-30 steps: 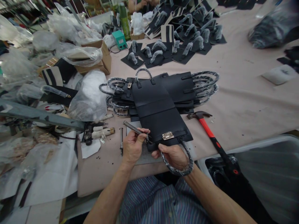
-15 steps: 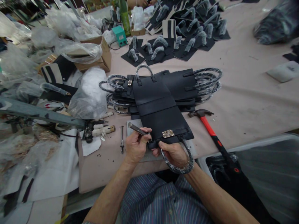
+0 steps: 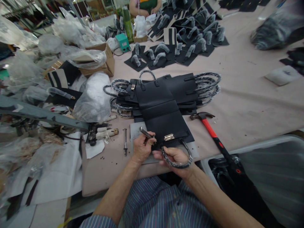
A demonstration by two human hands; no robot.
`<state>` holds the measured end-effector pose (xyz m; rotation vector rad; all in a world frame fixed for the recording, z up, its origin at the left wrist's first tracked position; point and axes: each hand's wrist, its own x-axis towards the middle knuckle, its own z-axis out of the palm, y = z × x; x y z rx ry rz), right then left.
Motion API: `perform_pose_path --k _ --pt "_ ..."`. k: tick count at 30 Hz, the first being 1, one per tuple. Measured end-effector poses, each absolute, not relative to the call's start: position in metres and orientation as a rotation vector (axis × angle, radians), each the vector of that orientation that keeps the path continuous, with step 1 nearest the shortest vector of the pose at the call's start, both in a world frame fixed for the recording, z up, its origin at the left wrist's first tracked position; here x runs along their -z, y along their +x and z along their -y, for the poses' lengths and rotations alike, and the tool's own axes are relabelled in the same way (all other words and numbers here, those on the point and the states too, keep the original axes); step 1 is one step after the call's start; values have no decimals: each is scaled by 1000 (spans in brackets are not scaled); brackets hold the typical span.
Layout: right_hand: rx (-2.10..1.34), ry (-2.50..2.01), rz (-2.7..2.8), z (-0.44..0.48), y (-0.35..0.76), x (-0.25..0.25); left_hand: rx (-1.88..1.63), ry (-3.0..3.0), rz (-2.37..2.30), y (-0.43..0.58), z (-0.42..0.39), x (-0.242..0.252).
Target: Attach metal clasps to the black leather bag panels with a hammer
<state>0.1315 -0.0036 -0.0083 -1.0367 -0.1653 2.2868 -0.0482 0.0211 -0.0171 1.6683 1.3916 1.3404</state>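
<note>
A black bag panel (image 3: 163,118) lies unfolded over a pile of similar pieces, with a gold clasp (image 3: 169,137) near its close end. In my left hand (image 3: 142,148), closed at the panel's near left corner, is a short metal punch (image 3: 146,133), slanting up to the left. My right hand (image 3: 177,158) is at the near edge, with a plastic-wrapped bag handle (image 3: 186,148) looping over it. The handle passes between thumb and fingers; part of the grip is hidden. Under the panel, a grey plate (image 3: 136,129) partly shows.
A claw hammer (image 3: 209,126) with a red and black handle lies to the right, above a grey bin (image 3: 273,171). Left are a slim metal tool (image 3: 125,142), another hammer (image 3: 92,134) and plastic bags (image 3: 92,98). Handled pieces (image 3: 163,57) and a person's hands (image 3: 149,12) are beyond.
My right hand has slipped off the panel's near edge to the handle, its fingers reaching left. The panel's near end lies lower. The punch stays in my left hand, now steeper.
</note>
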Motion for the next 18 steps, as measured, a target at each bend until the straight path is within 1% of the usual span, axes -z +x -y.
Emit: perform_pose_path --k 3,5,9,13,18 --pt "-2275 -1043 -114 30 136 6 -1343 1796 -1386 -47 -20 22" --pt "-2258 -1118 -162 47 142 5 -1345 1861 -1382 -46 -19 23" --pt "-2268 -1279 -14 69 163 4 -1356 1956 -1341 -46 -18 27" --pt "-2245 -1275 222 74 189 3 -1395 2004 -1314 -45 -17 31" --pt "-2147 -1329 336 83 211 10 -1348 1953 -1365 -43 -14 32"
